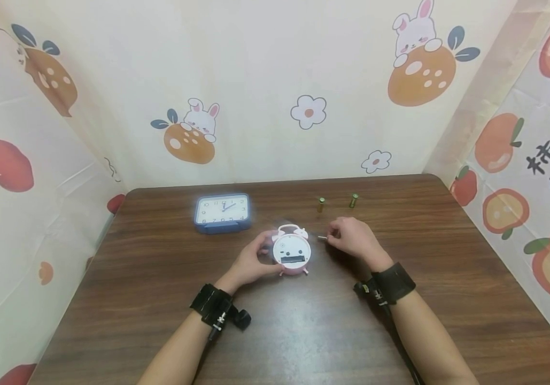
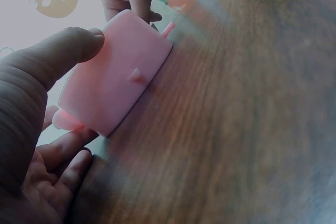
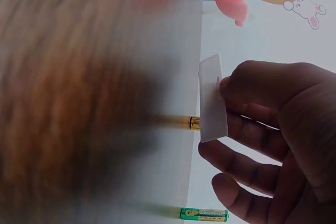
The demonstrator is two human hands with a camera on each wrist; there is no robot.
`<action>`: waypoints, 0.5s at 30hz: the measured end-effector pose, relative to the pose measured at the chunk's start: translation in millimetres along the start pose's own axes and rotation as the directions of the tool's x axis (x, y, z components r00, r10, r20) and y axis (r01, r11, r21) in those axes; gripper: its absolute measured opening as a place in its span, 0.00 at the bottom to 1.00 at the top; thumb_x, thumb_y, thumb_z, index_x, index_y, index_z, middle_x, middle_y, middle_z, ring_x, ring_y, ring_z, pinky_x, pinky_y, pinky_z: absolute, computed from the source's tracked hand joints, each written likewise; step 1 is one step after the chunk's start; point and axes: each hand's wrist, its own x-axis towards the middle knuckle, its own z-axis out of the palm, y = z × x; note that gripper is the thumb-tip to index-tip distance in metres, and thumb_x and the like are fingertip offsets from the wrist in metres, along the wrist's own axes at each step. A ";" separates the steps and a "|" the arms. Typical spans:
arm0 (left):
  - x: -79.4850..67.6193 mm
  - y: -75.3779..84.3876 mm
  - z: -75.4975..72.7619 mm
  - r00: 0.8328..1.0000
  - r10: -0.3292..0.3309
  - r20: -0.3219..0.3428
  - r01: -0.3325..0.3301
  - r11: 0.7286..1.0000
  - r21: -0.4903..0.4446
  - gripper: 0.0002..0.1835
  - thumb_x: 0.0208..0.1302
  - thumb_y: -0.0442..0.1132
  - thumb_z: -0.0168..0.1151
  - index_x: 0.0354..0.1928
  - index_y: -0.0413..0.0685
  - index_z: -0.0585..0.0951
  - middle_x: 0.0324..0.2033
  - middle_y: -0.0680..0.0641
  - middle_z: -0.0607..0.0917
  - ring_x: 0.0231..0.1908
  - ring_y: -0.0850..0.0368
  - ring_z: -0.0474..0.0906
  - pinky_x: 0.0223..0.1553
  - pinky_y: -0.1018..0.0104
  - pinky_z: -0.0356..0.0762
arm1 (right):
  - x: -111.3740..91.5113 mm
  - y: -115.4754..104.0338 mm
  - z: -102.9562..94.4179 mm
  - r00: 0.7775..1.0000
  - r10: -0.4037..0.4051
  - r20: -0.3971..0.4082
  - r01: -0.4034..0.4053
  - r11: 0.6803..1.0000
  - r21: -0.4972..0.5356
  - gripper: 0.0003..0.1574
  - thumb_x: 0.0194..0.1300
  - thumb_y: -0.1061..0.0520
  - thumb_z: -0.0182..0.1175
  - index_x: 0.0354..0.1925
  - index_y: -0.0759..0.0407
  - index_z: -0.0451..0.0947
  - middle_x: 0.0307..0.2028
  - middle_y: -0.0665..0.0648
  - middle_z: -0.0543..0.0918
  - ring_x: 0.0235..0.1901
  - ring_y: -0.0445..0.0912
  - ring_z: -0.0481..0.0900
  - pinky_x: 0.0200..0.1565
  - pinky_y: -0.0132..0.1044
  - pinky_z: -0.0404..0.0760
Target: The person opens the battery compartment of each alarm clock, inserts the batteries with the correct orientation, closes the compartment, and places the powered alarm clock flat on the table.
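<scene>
A pink twin-bell alarm clock [image 1: 284,247] lies on the table with its white back facing up and a dark, uncovered battery slot. My left hand [image 1: 249,262] holds it by the sides, thumb on the pink casing [image 2: 118,72] in the left wrist view. To its right, my right hand [image 1: 355,239] pinches a small white battery cover [image 3: 212,100] between thumb and fingers, just above the table. Two AA-size batteries stand behind the right hand: one battery [image 1: 321,205] nearer the clock, and a green GP battery [image 3: 203,214] farther right.
A blue rectangular clock [image 1: 222,213] stands at the back left of the brown wooden table [image 1: 294,331]. Printed curtains [image 1: 255,80] hang behind the table and along both sides. Both wrists wear black camera straps [image 1: 394,283] with cables.
</scene>
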 end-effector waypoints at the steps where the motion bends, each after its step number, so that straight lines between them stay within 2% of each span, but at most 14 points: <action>1: 0.0 0.1 0.0 1.000 -0.002 0.000 0.002 1.000 -0.002 0.46 0.39 0.44 0.81 0.64 0.68 0.69 0.53 0.54 0.80 0.55 0.58 0.76 0.58 0.59 0.75 | -0.2 0.0 -0.2 1.000 0.001 0.003 -0.001 1.000 -0.002 0.04 0.55 0.55 0.64 0.25 0.49 0.79 0.28 0.48 0.81 0.27 0.43 0.75 0.30 0.38 0.76; 15: -0.5 1.8 0.1 1.000 -0.011 0.005 0.011 1.000 -0.009 0.46 0.39 0.43 0.81 0.64 0.67 0.69 0.54 0.53 0.79 0.55 0.59 0.75 0.58 0.59 0.75 | -0.6 5.8 2.6 0.999 0.009 0.050 -0.009 1.000 0.000 0.04 0.55 0.54 0.63 0.24 0.49 0.79 0.26 0.48 0.78 0.23 0.42 0.71 0.26 0.35 0.71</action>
